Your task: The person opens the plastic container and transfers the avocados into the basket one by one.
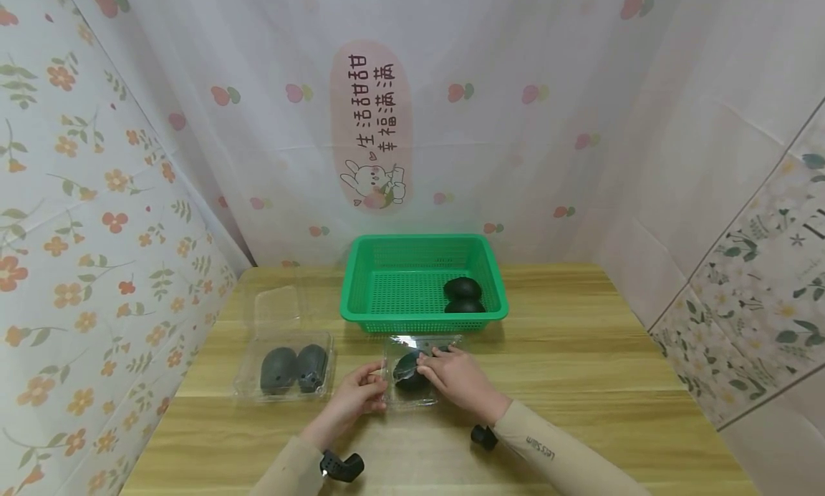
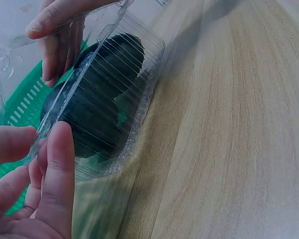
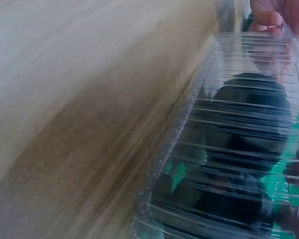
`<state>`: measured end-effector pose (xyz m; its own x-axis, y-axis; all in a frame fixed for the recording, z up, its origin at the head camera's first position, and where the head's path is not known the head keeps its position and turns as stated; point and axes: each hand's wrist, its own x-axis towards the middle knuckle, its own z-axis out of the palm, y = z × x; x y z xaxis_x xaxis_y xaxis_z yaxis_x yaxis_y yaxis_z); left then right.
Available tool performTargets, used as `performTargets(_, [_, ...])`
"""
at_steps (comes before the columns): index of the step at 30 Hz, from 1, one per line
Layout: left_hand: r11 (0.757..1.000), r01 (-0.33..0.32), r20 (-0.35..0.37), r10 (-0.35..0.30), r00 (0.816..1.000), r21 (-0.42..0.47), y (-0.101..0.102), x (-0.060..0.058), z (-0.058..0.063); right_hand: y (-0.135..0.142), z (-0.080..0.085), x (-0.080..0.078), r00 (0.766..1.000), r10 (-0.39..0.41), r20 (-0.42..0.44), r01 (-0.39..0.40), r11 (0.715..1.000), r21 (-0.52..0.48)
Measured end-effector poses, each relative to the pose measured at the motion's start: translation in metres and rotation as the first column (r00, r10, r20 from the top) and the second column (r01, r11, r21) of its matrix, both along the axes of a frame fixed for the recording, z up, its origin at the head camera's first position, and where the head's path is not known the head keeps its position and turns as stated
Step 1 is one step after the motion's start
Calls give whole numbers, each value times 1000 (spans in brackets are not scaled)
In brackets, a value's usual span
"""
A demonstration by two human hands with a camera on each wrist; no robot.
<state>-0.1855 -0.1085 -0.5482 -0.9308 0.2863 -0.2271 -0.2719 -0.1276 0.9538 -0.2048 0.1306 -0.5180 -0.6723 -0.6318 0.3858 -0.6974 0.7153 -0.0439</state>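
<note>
A clear plastic clamshell box (image 1: 412, 404) with ribbed sides stands in front of the basket. Inside are two dark, smooth, avocado-like fruits (image 2: 84, 114), seen through its wall. My left hand (image 1: 361, 394) pinches the box's left rim between thumb and fingers. From the right, my right hand (image 1: 460, 380) reaches over the box, its fingers extended and spread above the fruits. In the left wrist view, the right thumb lies apart from the other fingers, which hang down near the fruits. The right wrist view shows my left hand (image 3: 276, 17) at the box's far end.
A second clear box (image 1: 251, 390) with its lid (image 1: 278, 306) raised stands at left, holding two dark fruits (image 1: 278, 369). Behind the hands is a green plastic basket (image 1: 351, 315) with two more dark fruits (image 1: 462, 288) at its right. Patterned curtains surround the wooden table (image 1: 554, 324).
</note>
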Motion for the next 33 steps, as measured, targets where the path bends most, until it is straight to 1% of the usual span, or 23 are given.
performTargets(3, [1000,0,-6,0,1000,0,0,1,0,0,2,-2,1000,5,-2,-5,1000,-22])
performTargets(7, [1000,3,-12,-3,1000,3,-1,0,-1,0,6,-4,999,12,-47,-14,999,-37])
performTargets(10, [1000,1,-13,-1,1000,5,0,-1,-2,1,9,-5,997,32,-72,-34,999,-27])
performTargets(16, [1000,-5,-12,5,1000,0,1,1,0,2,10,-2,995,84,-62,-84,996,6])
performTargets(23, [1000,-9,-13,9,1000,-17,2,0,1,4,13,1,992,107,-65,-104,994,43])
performTargets(28, [999,12,-23,-13,1000,-34,0,0,2,5,15,1,990,121,-75,-116,991,60])
performTargets(33, [995,39,-49,-44,998,-89,-2,-4,3,6,18,0,988,134,-73,-129,989,72])
